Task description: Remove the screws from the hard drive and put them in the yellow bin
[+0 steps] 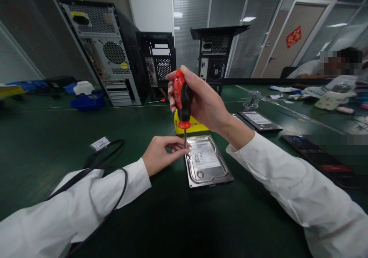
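My right hand [201, 97] is wrapped around the red and black handle of a screwdriver [184, 97], held upright with its shaft pointing down. The tip is at the upper left edge of a silver hard drive [205, 160], which lies label up on the table. My left hand [165, 152] is closed at that same edge, thumb and fingertips pinched about the lower end of the shaft. Whether a screw sits under the tip is hidden by these fingers.
Beyond the drive lies a yellow case [197, 126]. More hard drives [260, 120] and a phone [319, 158] are to the right. Computer towers [113, 55] stand at the back. A black cable [125, 181] crosses my left sleeve. Another person [307, 69] sits far right.
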`<state>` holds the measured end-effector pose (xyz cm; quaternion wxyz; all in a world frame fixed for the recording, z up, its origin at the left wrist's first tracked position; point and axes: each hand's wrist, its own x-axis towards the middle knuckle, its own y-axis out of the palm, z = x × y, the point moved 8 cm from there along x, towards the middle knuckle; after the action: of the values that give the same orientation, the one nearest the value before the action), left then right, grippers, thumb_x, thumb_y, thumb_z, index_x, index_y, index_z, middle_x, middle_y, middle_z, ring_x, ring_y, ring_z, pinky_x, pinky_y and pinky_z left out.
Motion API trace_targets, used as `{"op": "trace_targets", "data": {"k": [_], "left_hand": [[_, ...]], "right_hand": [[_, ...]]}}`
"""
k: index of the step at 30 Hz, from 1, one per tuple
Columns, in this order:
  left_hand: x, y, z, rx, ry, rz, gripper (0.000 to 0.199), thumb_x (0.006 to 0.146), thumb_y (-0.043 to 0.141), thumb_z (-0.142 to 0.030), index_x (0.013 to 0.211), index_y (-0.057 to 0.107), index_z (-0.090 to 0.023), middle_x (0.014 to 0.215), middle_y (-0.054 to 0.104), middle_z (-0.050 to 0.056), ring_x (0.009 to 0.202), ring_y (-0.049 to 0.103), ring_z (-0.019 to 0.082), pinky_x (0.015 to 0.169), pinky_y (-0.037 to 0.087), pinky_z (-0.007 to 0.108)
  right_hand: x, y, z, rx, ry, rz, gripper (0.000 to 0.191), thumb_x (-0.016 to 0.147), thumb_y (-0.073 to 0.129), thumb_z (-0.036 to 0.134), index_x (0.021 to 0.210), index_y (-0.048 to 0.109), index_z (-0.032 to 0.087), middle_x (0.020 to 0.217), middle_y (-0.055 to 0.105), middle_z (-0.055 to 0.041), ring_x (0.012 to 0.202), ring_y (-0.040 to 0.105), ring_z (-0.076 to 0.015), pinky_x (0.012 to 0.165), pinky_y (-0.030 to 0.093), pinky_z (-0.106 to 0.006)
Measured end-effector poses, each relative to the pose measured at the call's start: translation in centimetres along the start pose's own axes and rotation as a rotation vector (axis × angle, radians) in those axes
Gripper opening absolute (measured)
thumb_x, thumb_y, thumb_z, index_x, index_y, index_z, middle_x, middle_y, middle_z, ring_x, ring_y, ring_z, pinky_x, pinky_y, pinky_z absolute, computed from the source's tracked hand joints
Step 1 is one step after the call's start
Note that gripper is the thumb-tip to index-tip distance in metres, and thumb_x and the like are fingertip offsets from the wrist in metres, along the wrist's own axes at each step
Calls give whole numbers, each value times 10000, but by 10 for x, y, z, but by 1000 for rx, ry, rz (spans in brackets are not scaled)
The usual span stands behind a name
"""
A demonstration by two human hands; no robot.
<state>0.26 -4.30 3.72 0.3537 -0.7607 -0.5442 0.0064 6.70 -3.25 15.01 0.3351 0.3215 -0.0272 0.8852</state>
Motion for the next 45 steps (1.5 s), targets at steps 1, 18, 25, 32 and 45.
{"op": "trace_targets", "data": {"k": [1,18,25,32,45], "left_hand": [[0,0,0,11,3,0,172,774,676,-277,842,712,-124,818,728,60,700,654,170,637,528,245],[0,0,1,-25,-17,-2,200,768,684,-279,863,716,-107,861,732,76,729,674,186,673,557,253],[0,2,1,-38,-9,16,199,776,674,-259,891,712,-101,881,729,78,752,676,187,704,560,265],[0,4,3,-126,-66,36,224,743,711,-267,887,705,-95,898,730,87,758,680,192,716,558,278],[0,-2,12,-185,-86,-41,204,683,762,-252,787,694,-90,777,721,63,715,692,170,692,576,229]], "right_hand": [[0,-2,0,1,-6,-18,188,892,473,338,913,491,152,773,502,6,635,530,-88,598,482,-222],[-2,2,0,13,28,75,321,953,311,380,1070,496,145,769,483,9,639,488,-75,637,446,-219],[0,-9,-2,-43,-9,-75,132,883,494,289,920,473,164,763,515,18,621,534,-79,579,485,-209],[-1,-6,-2,-86,-63,-33,225,823,597,289,895,402,204,729,532,45,566,516,-64,552,465,-195],[2,-8,-3,-64,-29,-87,156,849,537,299,895,439,188,790,534,14,623,535,-82,574,500,-223]]}}
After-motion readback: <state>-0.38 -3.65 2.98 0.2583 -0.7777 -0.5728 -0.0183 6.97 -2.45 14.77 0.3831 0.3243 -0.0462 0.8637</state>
